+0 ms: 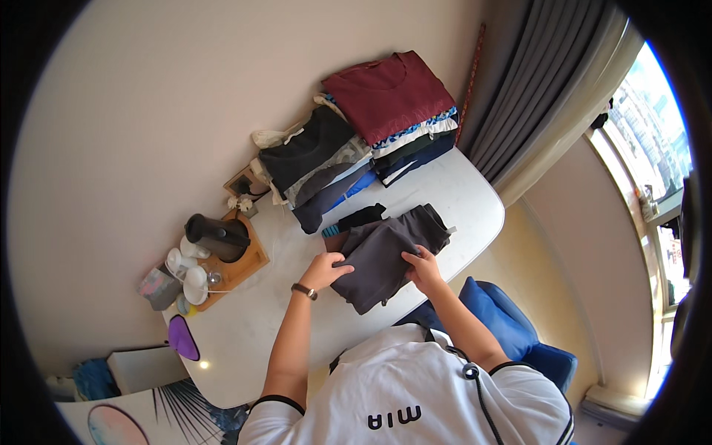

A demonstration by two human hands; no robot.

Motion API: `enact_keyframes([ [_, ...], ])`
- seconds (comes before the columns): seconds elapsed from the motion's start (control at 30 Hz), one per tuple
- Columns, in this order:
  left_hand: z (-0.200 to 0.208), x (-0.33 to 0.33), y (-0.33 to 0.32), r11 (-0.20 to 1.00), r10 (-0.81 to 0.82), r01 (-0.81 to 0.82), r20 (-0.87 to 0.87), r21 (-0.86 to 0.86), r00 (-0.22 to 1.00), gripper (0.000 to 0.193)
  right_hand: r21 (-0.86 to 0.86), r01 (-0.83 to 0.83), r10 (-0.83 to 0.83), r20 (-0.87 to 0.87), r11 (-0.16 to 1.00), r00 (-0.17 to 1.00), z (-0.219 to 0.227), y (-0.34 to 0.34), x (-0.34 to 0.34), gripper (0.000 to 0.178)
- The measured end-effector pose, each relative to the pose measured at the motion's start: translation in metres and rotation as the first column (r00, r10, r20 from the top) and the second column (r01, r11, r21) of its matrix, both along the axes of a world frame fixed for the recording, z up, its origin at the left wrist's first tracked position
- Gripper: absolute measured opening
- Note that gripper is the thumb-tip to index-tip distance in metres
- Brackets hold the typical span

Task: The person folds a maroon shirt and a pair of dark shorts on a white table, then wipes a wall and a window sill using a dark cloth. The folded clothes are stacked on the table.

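A dark grey garment (377, 256), partly folded, lies over the near side of the white table; whether it is trousers or a top I cannot tell. My left hand (323, 271) grips its left edge, thumb lying over the cloth and a dark watch or band on the wrist. On the opposite edge, my right hand (423, 268) pinches the fabric between thumb and fingers. Beyond the grey cloth a black piece of clothing (363, 216) shows, with a brownish piece and a blue striped bit at its left, mostly covered.
Two stacks of folded clothes stand against the wall: one topped by a maroon shirt (389, 96), the other by a black shirt (308, 148). A black kettle (219, 236) and white cups share a wooden tray (256, 256). A blue chair (504, 326) stands at right, below the curtain (549, 89).
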State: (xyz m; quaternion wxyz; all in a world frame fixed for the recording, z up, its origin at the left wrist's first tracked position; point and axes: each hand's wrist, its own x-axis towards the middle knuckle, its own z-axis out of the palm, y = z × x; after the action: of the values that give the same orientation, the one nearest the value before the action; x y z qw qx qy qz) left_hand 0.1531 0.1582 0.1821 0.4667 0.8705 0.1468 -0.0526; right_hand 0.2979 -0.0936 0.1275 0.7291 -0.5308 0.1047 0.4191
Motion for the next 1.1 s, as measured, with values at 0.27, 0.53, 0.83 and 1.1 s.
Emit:
enact_keyframes([
  [0.27,0.015,-0.012,0.023,0.628,-0.065,0.222,0.233,-0.746,0.97,0.1,0.573,-0.141,0.369,-0.304,0.807,0.879,0.11,0.032,-0.051,0.04],
  [0.53,0.041,-0.026,0.06,0.77,-0.432,0.225,-0.228,-0.597,0.872,0.064,0.609,-0.082,0.391,-0.395,0.789,0.832,0.11,0.056,-0.053,0.041],
  [0.83,-0.007,-0.015,0.037,0.986,-0.157,0.166,-0.217,0.023,0.963,0.036,-0.122,-0.118,0.118,-0.005,0.986,0.993,0.012,0.023,-0.05,0.02],
  [1.1,-0.024,-0.01,-0.011,0.804,0.362,-0.494,0.386,0.33,0.848,0.046,-0.423,-0.071,0.226,0.33,0.904,0.916,-0.001,0.007,-0.034,0.026],
])
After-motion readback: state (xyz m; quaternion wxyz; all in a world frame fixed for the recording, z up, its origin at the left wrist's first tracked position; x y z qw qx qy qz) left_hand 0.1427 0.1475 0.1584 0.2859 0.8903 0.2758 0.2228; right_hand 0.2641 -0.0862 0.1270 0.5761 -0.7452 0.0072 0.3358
